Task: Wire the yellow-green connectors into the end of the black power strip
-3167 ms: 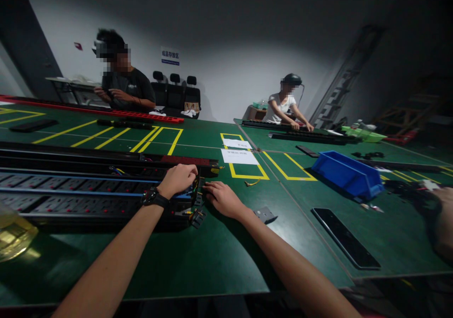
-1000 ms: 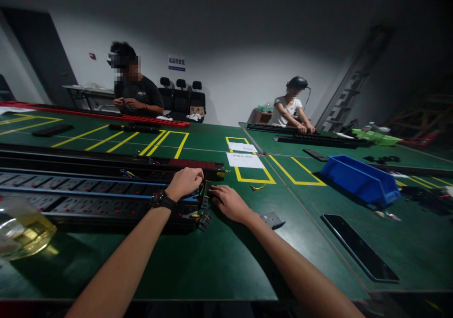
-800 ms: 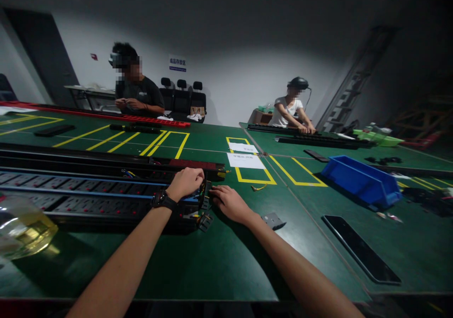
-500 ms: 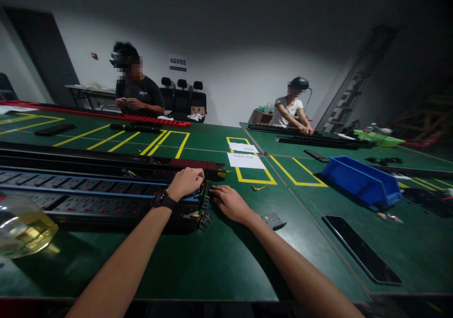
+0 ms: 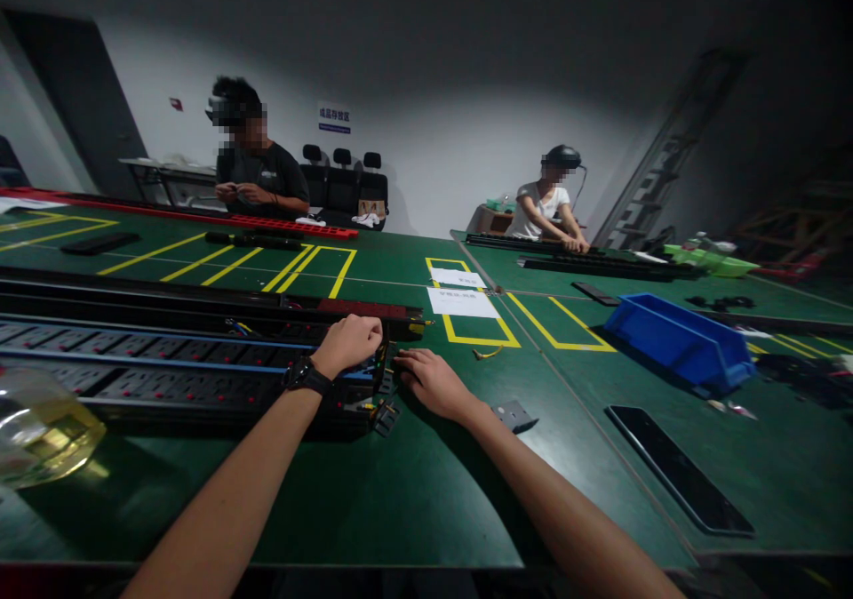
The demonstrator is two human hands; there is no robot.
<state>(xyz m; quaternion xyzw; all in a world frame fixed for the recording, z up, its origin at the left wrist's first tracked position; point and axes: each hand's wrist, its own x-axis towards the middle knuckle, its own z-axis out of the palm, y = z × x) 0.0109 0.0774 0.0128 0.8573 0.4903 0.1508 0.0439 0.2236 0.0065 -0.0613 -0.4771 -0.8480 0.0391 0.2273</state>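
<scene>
A long black power strip (image 5: 200,392) with rows of sockets and small red parts lies on the green table. My left hand (image 5: 350,341), with a black watch on its wrist, rests curled over the strip's right end; its fingertips are hidden. Just beyond that end is my right hand (image 5: 433,381), fingers bent and close together, pointing at the wired end. What its fingertips hold, if anything, is too small to make out. Below the hands, a small black end piece (image 5: 386,419) hangs by wires. A grey metal bracket (image 5: 514,416) lies beside my right forearm.
A bottle of yellow liquid (image 5: 50,430) stands at the left. To the right are a phone (image 5: 680,470) and a blue bin (image 5: 680,341). Paper labels (image 5: 462,302) and a yellow wire piece (image 5: 488,353) lie ahead. Two people work across the table.
Both hands stay at the strip's end with almost the same pose. The whole view has shifted very slightly.
</scene>
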